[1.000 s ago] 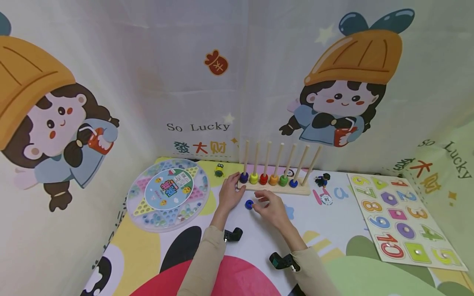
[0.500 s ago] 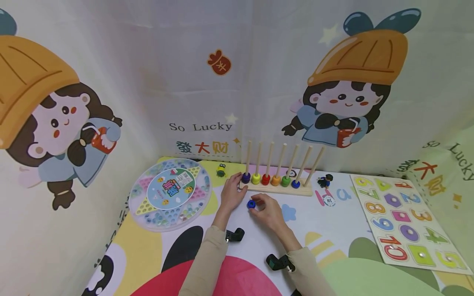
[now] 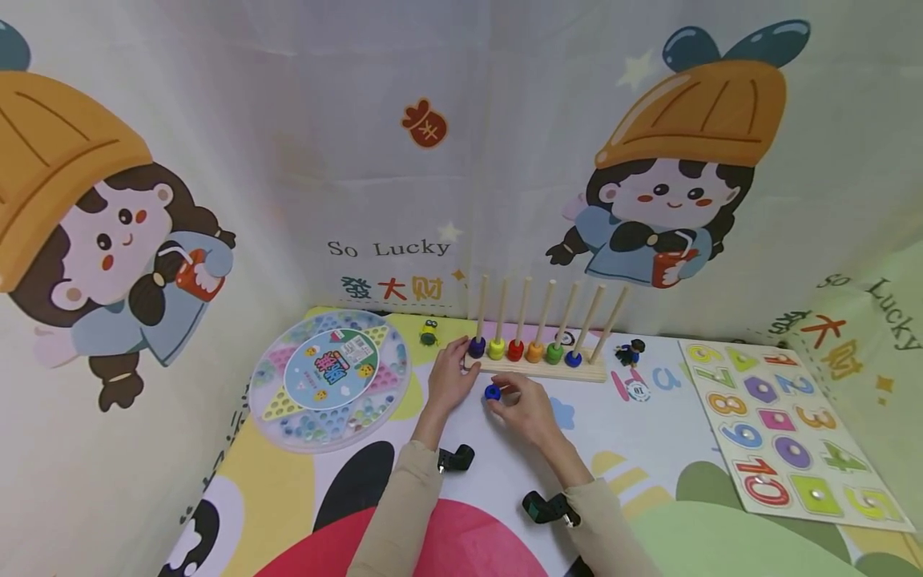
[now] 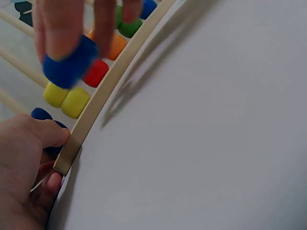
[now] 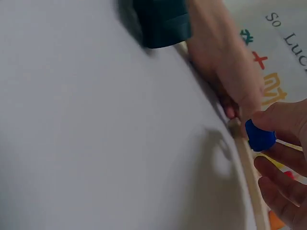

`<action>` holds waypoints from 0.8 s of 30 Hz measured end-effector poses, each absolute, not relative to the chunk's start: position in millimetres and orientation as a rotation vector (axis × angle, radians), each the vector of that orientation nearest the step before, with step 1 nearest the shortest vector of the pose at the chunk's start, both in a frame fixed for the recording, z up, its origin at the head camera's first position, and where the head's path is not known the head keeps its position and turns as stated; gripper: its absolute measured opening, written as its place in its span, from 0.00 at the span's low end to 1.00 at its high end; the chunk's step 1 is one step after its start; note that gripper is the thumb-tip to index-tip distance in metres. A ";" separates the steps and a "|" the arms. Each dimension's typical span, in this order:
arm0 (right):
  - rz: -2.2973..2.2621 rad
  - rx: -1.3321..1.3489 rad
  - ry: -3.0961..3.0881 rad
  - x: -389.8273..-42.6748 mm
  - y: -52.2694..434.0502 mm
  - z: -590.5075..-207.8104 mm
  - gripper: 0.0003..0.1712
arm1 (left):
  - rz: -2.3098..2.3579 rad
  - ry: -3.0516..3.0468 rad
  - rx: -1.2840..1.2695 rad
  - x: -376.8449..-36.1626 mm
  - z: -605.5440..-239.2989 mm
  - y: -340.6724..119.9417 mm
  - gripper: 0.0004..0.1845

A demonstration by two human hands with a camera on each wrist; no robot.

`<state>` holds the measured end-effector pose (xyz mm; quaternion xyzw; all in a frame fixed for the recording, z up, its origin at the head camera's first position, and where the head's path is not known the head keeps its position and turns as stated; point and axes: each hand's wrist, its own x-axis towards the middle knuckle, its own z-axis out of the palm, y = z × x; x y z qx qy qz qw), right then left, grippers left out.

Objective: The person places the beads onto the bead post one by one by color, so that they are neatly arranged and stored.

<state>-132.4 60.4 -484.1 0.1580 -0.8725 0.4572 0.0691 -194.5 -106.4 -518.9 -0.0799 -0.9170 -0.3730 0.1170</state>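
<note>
Blue is what catches the eye first: a small blue bead (image 3: 493,392) pinched between the thumb and fingertips of the right hand (image 3: 525,407), lifted just off the desk (image 3: 505,473) in front of the wooden peg rack (image 3: 537,365). The left wrist view shows the bead (image 4: 69,61) gripped from above by those fingers, hanging just before the rack's front edge.

The left hand (image 3: 449,377) sits at the rack's left end, thumb and fingers curled around the corner of the wooden base, steadying it. Its fingertips lie right beside the dark blue bead (image 3: 477,347) on the leftmost peg.

On the rack, seven upright pegs stand in a row. From the left end their bottoms carry a dark blue, a yellow bead (image 3: 496,349), a red bead (image 3: 515,350), an orange bead (image 3: 534,352), a green bead (image 3: 554,353) and another blue bead (image 3: 573,357); the peg at the right end is bare.

Left of the rack lies a round clear case of marbles (image 3: 330,378) with a star-shaped board inside. A tiny yellow figure (image 3: 429,332) stands just behind the rack's left end, and a small dark figure (image 3: 629,351) stands off its right end. Well to the right of the rack lies a number puzzle board (image 3: 782,425). Cartoon-printed cloth (image 3: 288,160) hangs behind the rack and along both sides.
</note>
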 end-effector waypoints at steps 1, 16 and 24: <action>1.386 0.469 -2.617 -132.5 61.1 -480.3 0.19 | -1.091 -2.685 -0.233 -194.8 -519.8 -106.4 0.27; 1.364 0.494 -2.508 -143.0 88.9 -426.1 0.20 | -1.131 -2.675 -0.233 -194.1 -518.9 -106.0 0.27; 1.358 0.490 -2.494 -147.3 104.2 -403.9 0.22 | -1.146 -2.669 -0.242 -192.8 -517.5 -106.1 0.27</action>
